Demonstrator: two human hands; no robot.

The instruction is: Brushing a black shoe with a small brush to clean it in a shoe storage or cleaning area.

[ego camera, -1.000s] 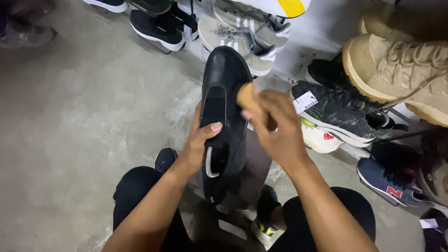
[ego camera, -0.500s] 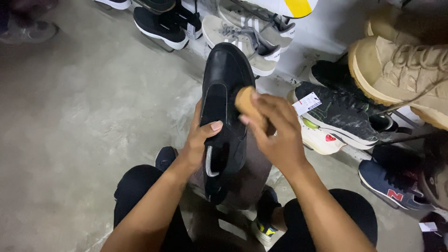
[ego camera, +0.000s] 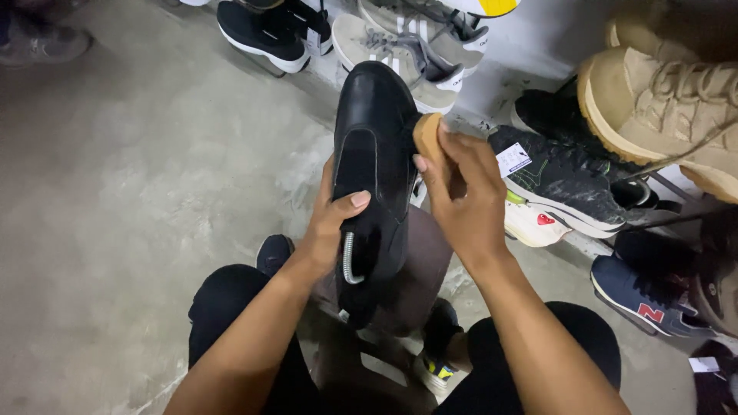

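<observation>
While the black leather shoe point(ego camera: 374, 146) stands toe-up at the frame's centre, the left hand point(ego camera: 330, 227) grips its left side, thumb across the tongue. Closed around a tan wooden brush point(ego camera: 427, 137), the right hand point(ego camera: 461, 196) presses it against the shoe's right edge. Grey sneakers point(ego camera: 415, 42) lie above, on the concrete floor point(ego camera: 138, 192).

Left hand point(ego camera: 332, 230): fingers wrapped, thumb laid flat across the top, nail up, closed in a firm grasp. Left forearm runs up from lower left. Right hand point(ego camera: 460, 201): just beside the left and slightly ahead of it, fingers curled down in a closed grip, knuckles up, wrist bent. Both forearms bare, converging.
</observation>
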